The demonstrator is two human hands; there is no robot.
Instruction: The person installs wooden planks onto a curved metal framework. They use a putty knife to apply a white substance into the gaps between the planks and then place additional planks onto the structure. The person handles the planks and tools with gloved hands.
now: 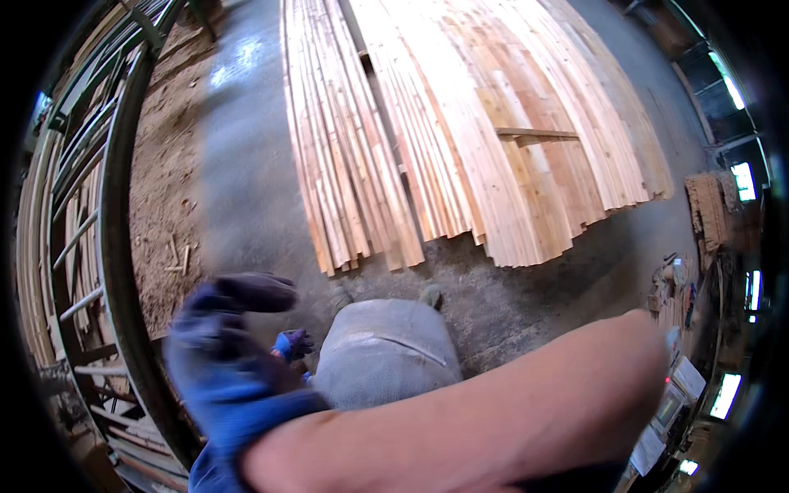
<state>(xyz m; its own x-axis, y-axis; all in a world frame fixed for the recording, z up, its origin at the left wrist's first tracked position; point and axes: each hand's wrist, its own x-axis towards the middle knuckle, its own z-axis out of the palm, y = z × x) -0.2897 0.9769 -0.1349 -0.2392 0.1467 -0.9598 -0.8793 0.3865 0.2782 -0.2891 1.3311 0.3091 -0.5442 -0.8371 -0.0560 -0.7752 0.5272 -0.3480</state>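
The head camera is looking steeply down from the person's head, its fisheye lens bending the long boards (460,123) at upper centre and the green metal rack (107,205) at far left toward the dark round rim. It is sitting very close to the person's own body, so a bare forearm (468,411) is filling the lower right, a blurred blue-gloved hand (230,361) the lower left, and the grey trouser legs (386,353) lower centre. The concrete floor (246,181) is lying farther off, and only this one view is showing the scene.
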